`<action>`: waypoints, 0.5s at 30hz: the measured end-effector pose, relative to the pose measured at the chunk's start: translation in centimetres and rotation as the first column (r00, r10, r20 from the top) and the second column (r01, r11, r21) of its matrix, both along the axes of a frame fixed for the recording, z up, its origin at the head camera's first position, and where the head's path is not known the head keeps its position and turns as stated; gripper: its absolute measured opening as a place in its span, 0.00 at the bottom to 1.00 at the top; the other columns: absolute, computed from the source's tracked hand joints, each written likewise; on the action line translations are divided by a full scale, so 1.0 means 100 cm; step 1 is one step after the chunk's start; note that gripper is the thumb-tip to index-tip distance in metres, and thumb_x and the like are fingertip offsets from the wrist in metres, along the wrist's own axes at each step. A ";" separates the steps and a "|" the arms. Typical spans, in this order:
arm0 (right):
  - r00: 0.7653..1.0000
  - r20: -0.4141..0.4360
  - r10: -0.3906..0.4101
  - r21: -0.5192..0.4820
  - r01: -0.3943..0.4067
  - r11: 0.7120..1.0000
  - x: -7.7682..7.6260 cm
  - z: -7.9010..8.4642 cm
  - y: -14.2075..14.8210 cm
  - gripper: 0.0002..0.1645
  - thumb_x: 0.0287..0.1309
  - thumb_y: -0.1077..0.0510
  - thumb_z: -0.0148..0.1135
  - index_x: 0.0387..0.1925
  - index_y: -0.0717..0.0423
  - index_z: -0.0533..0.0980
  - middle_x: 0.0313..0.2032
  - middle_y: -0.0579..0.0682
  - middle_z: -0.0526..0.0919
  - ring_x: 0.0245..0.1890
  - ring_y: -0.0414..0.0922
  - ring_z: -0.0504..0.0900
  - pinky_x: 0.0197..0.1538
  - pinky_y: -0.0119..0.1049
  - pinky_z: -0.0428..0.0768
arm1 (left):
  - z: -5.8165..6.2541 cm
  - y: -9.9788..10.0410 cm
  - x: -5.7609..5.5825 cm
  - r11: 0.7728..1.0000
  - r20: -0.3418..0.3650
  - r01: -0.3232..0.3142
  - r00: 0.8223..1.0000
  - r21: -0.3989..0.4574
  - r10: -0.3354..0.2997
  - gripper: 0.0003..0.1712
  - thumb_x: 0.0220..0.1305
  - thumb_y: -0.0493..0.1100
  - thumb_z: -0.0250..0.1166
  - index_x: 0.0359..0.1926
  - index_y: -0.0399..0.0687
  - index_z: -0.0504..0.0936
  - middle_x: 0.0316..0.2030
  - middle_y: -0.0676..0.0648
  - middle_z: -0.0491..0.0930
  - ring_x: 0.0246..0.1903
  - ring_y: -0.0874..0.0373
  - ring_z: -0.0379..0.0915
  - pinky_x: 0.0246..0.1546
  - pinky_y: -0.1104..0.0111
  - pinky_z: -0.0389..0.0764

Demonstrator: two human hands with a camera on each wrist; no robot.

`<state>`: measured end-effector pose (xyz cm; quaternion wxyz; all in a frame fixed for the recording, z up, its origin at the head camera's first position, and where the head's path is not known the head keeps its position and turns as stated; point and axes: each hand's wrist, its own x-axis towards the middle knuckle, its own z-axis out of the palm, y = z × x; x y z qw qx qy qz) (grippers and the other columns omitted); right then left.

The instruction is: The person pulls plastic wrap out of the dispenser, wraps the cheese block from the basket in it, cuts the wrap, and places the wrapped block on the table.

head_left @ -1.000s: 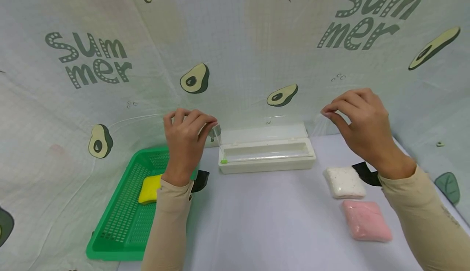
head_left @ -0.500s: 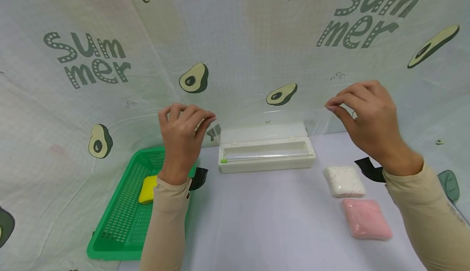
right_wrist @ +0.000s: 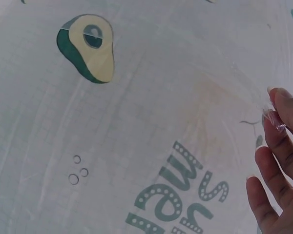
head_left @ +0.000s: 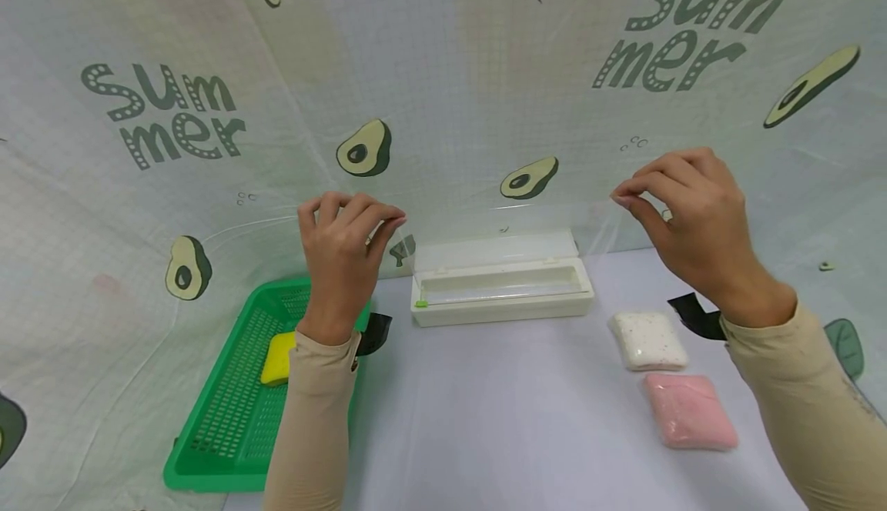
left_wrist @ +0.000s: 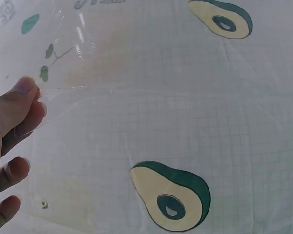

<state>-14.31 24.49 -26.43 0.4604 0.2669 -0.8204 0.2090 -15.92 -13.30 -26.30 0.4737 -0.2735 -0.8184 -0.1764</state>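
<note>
A clear sheet of cling film (head_left: 601,232) stretches up from a white dispenser box (head_left: 506,312) whose lid (head_left: 495,249) stands raised at the back. My left hand (head_left: 344,257) pinches one corner of the film between thumb and forefinger, above and left of the box. Up to the right of the box, my right hand (head_left: 695,226) pinches the other corner; the right wrist view shows the film bunched (right_wrist: 274,119) between its fingertips. A green slider (head_left: 421,304) sits at the left end of the box's front.
On the left stands a green basket (head_left: 208,384) with a yellow block (head_left: 279,359) inside, partly behind my left forearm. A white packet (head_left: 649,340) and a pink packet (head_left: 691,411) lie near my right forearm. An avocado-print sheet (head_left: 443,95) hangs behind the table.
Both hands have risen slightly, the left shifting a little left and the right a little right, with the film still pinched. Over the last half second they have barely moved.
</note>
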 end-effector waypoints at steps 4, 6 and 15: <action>1.000 -0.015 -0.003 -0.011 0.003 1.000 0.000 0.002 -0.001 0.12 0.46 0.76 0.78 0.34 0.68 0.86 0.33 0.63 0.85 0.43 0.65 0.75 0.48 0.58 0.69 | 0.002 0.000 0.001 1.000 -0.015 -0.003 1.000 0.017 0.003 0.04 0.65 0.40 0.75 0.38 0.44 0.92 0.32 0.45 0.87 0.41 0.44 0.73 0.53 0.46 0.65; 1.000 -0.019 -0.003 -0.013 0.003 1.000 0.001 0.003 -0.002 0.11 0.47 0.76 0.78 0.35 0.68 0.86 0.33 0.63 0.85 0.43 0.66 0.75 0.48 0.58 0.69 | 0.003 0.000 0.002 1.000 -0.020 -0.005 1.000 0.021 0.006 0.04 0.66 0.40 0.75 0.38 0.44 0.92 0.32 0.45 0.87 0.40 0.44 0.73 0.53 0.46 0.65; 1.000 -0.026 -0.004 -0.043 0.003 0.999 0.004 0.010 -0.004 0.10 0.49 0.75 0.77 0.35 0.68 0.86 0.34 0.63 0.85 0.44 0.66 0.75 0.54 0.38 0.63 | 0.010 -0.002 0.007 0.999 -0.034 -0.005 0.999 0.035 0.007 0.05 0.67 0.41 0.74 0.38 0.43 0.92 0.33 0.45 0.88 0.40 0.44 0.73 0.53 0.46 0.64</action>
